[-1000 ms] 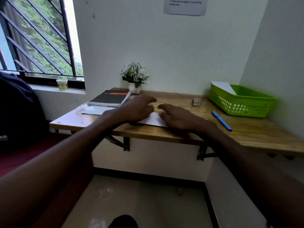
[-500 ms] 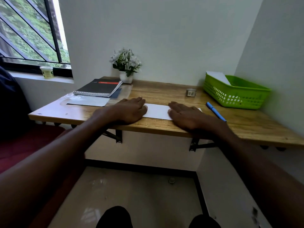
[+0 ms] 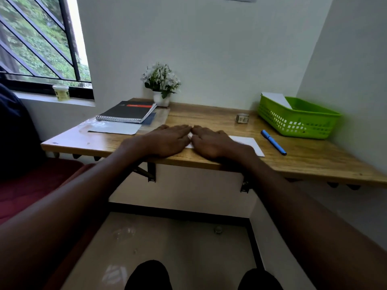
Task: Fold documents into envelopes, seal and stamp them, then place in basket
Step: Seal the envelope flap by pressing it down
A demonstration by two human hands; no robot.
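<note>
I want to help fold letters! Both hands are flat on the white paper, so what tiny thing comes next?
Probably slide the left hand and right hand apart along the paper to press the crease, since they lie flat, side by side at its middle.

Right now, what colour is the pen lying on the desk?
Blue. The pen shows best in the head view, near the green basket.

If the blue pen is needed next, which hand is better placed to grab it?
Probably the right hand: the pen lies just beyond the paper on its side, while the left hand would have to cross over.
</note>
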